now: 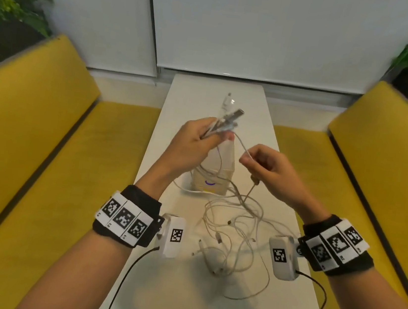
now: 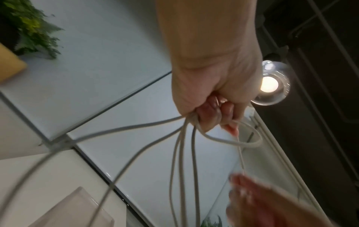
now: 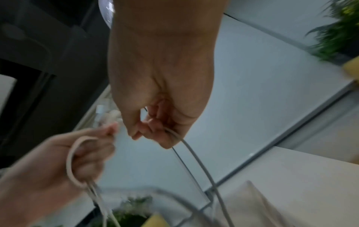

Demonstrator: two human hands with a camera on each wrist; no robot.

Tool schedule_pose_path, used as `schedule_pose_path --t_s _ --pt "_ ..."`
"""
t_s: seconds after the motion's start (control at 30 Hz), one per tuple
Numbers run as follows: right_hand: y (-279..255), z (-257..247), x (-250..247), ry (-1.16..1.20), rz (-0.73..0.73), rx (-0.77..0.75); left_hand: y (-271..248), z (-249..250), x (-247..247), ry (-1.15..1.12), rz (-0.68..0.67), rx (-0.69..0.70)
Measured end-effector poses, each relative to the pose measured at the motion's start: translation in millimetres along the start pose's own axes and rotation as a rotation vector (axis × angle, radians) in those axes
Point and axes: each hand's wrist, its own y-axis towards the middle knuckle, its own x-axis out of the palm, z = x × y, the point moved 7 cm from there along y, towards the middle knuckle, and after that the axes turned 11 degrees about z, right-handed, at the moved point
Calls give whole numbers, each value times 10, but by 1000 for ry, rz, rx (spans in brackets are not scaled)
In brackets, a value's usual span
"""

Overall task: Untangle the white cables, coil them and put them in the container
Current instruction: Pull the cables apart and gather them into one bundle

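Two fists: left hand [image 1: 194, 140] round bundled white cables [image 1: 224, 120], right hand [image 1: 268, 168] pinching one strand.

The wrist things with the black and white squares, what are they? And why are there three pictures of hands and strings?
No robot here, just a person's two hands. The squared bands and white boxes on the wrists hold small cameras. The big picture comes from a camera on the person's head, looking down. The other two come from the wrist cameras, looking along each hand.

The strings are white charging cables. The left hand grips a bunch of cable ends, with plugs sticking up. The right hand pinches one thin cable running from that bunch.

On the white table lies a tangled pile of cables, still messy. Behind it stands a clear container; cable shows through it, but I cannot tell whether any is inside. Yellow benches run along both sides.
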Motion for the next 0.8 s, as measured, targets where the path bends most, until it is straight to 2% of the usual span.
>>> schedule_pose_path --t_s 0.07,0.17,0.27,0.37,0.5,0.57,0.67,0.8 --pt "-68 192 -9 26 16 52 46 -47 -163 -157 140 -59" --pt "-138 405 42 104 -6 100 56 -72 -296 -147 306 -27" --pt "-71 497 77 6 -14 93 20 -44 -299 -159 408 -6" --pt "13 572 54 -90 -35 91 8 78 -327 -197 447 46" --pt "52 624 28 -304 -104 109 23 223 -330 -233 354 72" --pt "70 612 -47 -280 -69 126 22 180 -405 -226 379 56" --pt "132 578 -211 -170 74 60 32 91 -626 -271 491 33" --pt "141 711 -160 -222 32 109 25 196 -679 -271 510 87"
